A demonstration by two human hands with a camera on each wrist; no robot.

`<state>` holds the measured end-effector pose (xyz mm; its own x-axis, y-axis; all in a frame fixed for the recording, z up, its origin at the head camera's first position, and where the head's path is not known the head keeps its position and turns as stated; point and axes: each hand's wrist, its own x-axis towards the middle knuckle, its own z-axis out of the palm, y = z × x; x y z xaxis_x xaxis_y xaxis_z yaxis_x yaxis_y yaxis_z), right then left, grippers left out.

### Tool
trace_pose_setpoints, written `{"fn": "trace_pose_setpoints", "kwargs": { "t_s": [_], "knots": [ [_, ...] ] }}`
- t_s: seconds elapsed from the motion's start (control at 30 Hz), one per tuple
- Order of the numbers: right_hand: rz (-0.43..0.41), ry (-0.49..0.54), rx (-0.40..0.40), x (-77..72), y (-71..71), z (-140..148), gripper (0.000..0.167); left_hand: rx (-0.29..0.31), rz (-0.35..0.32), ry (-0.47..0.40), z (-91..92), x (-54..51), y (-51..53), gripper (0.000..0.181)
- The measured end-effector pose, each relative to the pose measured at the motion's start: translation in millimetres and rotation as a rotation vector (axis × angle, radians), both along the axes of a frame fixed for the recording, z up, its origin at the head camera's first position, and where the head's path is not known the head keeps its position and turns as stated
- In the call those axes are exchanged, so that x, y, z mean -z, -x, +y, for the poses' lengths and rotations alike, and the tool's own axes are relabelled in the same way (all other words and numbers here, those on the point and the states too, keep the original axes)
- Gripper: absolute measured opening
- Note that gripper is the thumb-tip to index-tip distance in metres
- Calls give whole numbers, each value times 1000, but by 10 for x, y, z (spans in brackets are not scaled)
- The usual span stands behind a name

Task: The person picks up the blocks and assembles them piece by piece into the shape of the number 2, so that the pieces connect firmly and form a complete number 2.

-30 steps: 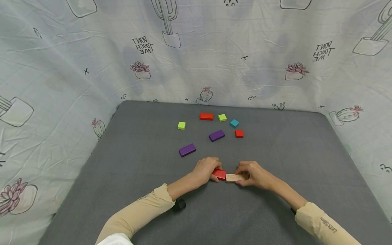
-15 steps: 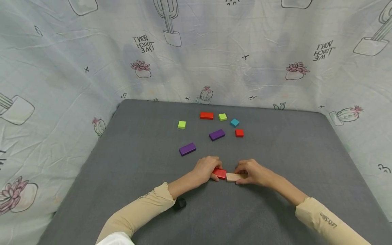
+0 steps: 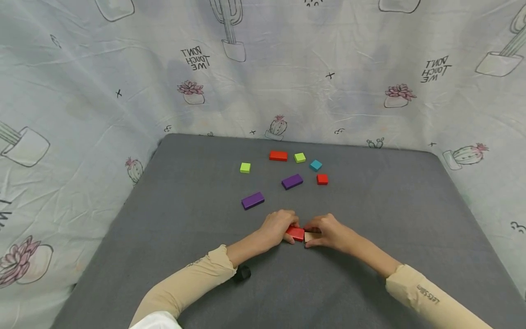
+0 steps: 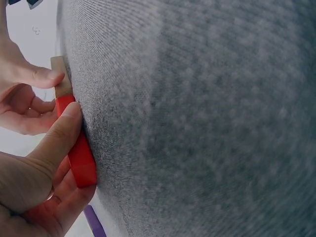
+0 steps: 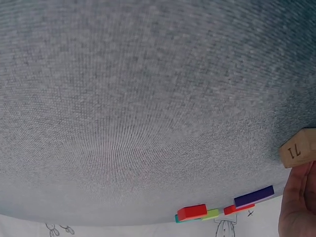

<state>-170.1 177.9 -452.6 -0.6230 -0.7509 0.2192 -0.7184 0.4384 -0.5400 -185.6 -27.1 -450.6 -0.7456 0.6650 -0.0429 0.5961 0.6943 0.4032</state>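
Near the middle of the table, my left hand (image 3: 277,229) pinches a red rectangular block (image 3: 296,234) between thumb and fingers. A plain wooden block (image 3: 312,236) lies end to end with it on the right. Thumb and fingers of my right hand (image 3: 330,234) hold the wooden block by its long sides, close to where the two ends meet. In the left wrist view the red block (image 4: 82,160) and wooden block (image 4: 59,66) form a line and appear to touch. Digits are printed on the wooden block's end (image 5: 298,148) in the right wrist view; the right palm hides its far part.
Beyond the hands lie two purple blocks (image 3: 252,200), a long red block (image 3: 278,156), two lime cubes (image 3: 245,168), a teal block (image 3: 316,165) and a small red block (image 3: 322,179). Patterned cloth (image 3: 263,68) hangs behind the grey table (image 3: 197,183).
My right hand has slid left along the wooden block, so its fingertips are now close to the red block. The left hand keeps its grip on the red block without visible movement.
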Motion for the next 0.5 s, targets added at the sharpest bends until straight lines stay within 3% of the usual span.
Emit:
{"fn": "trace_pose_setpoints", "kwargs": {
  "t_s": [0.5],
  "knots": [
    [-23,-12,34,9,22,-81,22,-9,9,17,2,3,-16,40]
  ]
}}
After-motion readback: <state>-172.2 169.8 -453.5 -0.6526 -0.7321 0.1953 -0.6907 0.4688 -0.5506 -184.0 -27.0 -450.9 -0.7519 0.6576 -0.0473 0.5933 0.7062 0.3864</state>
